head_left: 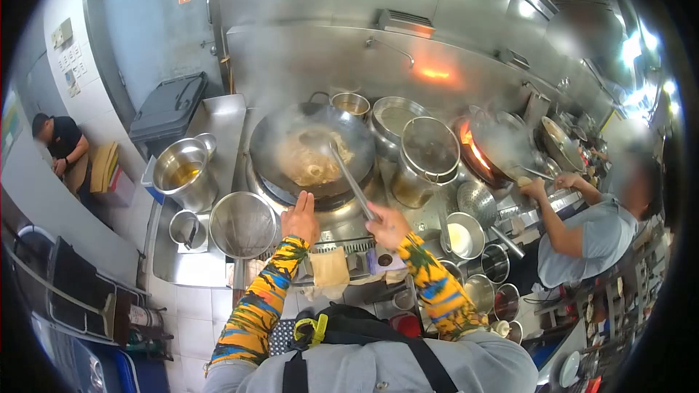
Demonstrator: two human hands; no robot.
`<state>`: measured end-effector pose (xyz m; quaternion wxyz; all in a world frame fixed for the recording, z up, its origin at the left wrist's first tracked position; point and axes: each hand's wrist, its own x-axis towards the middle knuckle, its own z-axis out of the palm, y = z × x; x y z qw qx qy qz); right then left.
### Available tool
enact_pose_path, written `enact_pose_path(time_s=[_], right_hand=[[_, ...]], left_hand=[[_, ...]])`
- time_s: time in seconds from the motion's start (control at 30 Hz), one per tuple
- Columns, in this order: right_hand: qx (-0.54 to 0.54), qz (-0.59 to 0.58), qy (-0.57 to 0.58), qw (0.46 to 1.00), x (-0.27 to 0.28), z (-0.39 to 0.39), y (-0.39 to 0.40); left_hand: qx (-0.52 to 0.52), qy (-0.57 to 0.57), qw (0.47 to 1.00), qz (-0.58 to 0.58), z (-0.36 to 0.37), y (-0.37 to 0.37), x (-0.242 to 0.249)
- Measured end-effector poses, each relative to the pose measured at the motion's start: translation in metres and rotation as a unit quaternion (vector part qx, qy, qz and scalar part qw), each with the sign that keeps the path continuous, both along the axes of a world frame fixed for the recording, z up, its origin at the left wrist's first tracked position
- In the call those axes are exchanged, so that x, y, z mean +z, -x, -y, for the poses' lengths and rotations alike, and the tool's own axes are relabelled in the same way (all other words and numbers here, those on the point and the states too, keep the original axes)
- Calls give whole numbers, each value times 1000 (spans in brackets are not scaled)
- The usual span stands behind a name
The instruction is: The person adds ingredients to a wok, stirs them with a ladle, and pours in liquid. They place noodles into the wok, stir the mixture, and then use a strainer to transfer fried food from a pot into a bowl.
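Note:
Steam rises from a large wok [263,164] on the burner in front of me, with pale brown noodle-like food [320,164] in its bowl. My right hand [388,226] is closed around the handle of a long metal ladle [349,177], whose head rests in the food. At the wok's near rim, my left hand [300,220] is held with its fingers stretched forward. A folded yellowish cloth [330,269] lies on the stove edge between my forearms.
Left of the wok stand a round strainer [243,225], a pot of yellow oil [180,168] and a small pot [188,230]. Deep pots [427,156] stand to the right. Beyond, a co-worker [582,236] handles another wok [502,149] over flames. Another person [64,142] is far left.

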<state>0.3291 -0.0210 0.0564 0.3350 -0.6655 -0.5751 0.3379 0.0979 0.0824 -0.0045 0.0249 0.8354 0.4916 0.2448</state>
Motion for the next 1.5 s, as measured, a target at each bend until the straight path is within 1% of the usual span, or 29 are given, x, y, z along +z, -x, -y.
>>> enact_pose_path(time_s=[0.03, 0.1, 0.17, 0.2, 0.27, 0.3, 0.33, 0.43, 0.47, 0.57, 0.63, 0.67, 0.7, 0.77, 0.8, 0.9, 0.93, 1.03, 1.07, 1.13, 1.17, 1.23, 1.3, 1.33, 1.43, 1.47, 1.5], right_hand=[[-6, 25, -26, 999, -8, -23, 3], [-15, 31, -47, 998, -16, -54, 14], [-15, -8, -44, 999, -19, -70, 24], [-11, -56, -2, 998, 5, -59, 32], [-14, -82, 20, 996, 21, -40, 33], [-16, -94, 34, 995, 20, -31, 31], [-25, -111, -13, 993, -8, -25, 27], [-33, -73, -57, 995, -33, 7, 35], [-28, -60, -44, 997, -26, 23, 41], [-23, -155, 22, 987, -9, 60, 30], [2, -92, -20, 996, -4, 79, 21], [13, -65, -32, 997, -7, 87, 15], [23, -39, -44, 998, -9, 93, 12], [35, -13, -3, 999, 4, 77, 1], [28, 4, -22, 999, 5, 68, 1], [38, 87, -80, 992, 1, 36, 8], [44, 114, -90, 988, -4, 33, 12], [58, 40, -77, 995, -14, 17, 8], [35, 9, -62, 997, -14, 11, 7], [-10, -55, -34, 998, -8, -8, 5], [-31, -54, -30, 998, -3, -19, 3], [-68, -55, -9, 996, 3, -41, 10], [-95, -26, -11, 995, -3, -53, 20], [-112, -9, -15, 994, -3, -61, 22], [-60, 5, -32, 998, 6, -55, 23], [-50, -34, -18, 998, 10, -41, 25], [-34, -42, -22, 998, 10, -26, 27]], left_hand=[[0, -2, 1000, 3, 0, -1, 1], [0, -1, 1000, 7, 3, -1, 3], [-13, -5, 1000, 7, 5, 1, 6], [-17, -10, 1000, 9, 4, 2, 9], [-13, -33, 999, 7, 4, 2, 10], [-11, -42, 999, 8, 5, 2, 9], [-8, -37, 999, 9, 6, 1, 9], [-3, -34, 999, 13, 7, 0, 8], [-1, -40, 999, 13, 8, 1, 5], [-4, -73, 997, 13, 2, -1, 7], [-11, -88, 996, 13, -1, -1, 8], [-26, -115, 993, 11, 0, -1, 16], [-33, -86, 996, -6, -2, -3, 25], [-52, -25, 997, -44, -11, -8, 39], [-88, -41, 995, -31, -24, -9, 34], [-128, 20, 988, -81, -55, -20, 16], [-126, -3, 989, -77, -58, -24, 8], [-81, -26, 994, -72, -55, -32, 2], [-97, -47, 993, -46, -54, -31, 3], [-118, -47, 991, -28, -58, -29, 8], [-129, -39, 991, -21, -55, -28, 8], [-115, -21, 993, -20, -52, -30, -6], [-89, -34, 995, -22, -54, -36, -7], [-97, -57, 994, -10, -56, -35, -7], [-91, -54, 994, -27, -52, -37, 2], [-101, -36, 994, -1, -55, -37, -2], [-100, -38, 994, 8, -55, -38, -5]])
